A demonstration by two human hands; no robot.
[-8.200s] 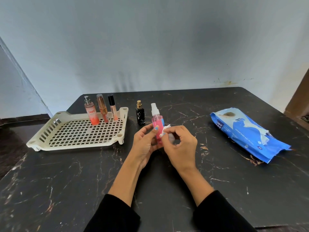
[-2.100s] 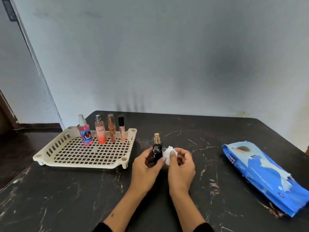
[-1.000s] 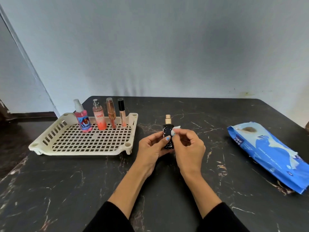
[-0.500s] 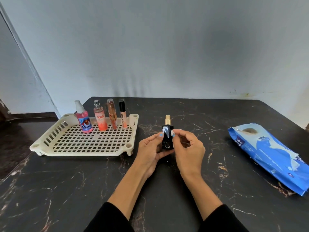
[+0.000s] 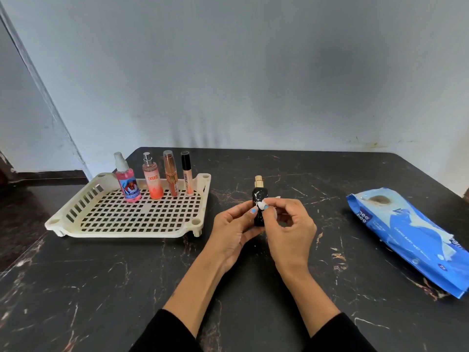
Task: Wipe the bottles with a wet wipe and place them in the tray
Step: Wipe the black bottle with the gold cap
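A small black bottle [image 5: 258, 196] with a gold top stands upright above the middle of the table, held by my left hand [image 5: 234, 231]. My right hand [image 5: 289, 231] pinches a small white wet wipe [image 5: 264, 204] against the bottle's front. The cream lattice tray [image 5: 132, 224] sits to the left. Along its far edge stand a pink spray bottle [image 5: 127, 181], a peach pump bottle [image 5: 152, 180], a copper tube [image 5: 170, 175] and a slim lip-gloss tube [image 5: 187, 175].
A blue wet-wipe pack [image 5: 406, 235] lies at the right on the black marble table [image 5: 127, 288]. A pale wall rises behind the table. Darker floor shows past the table's left edge.
The wipe in my right hand has slid onto the front of the black bottle, where it shows more now. Since eight seconds ago the pink spray bottle went into the tray.
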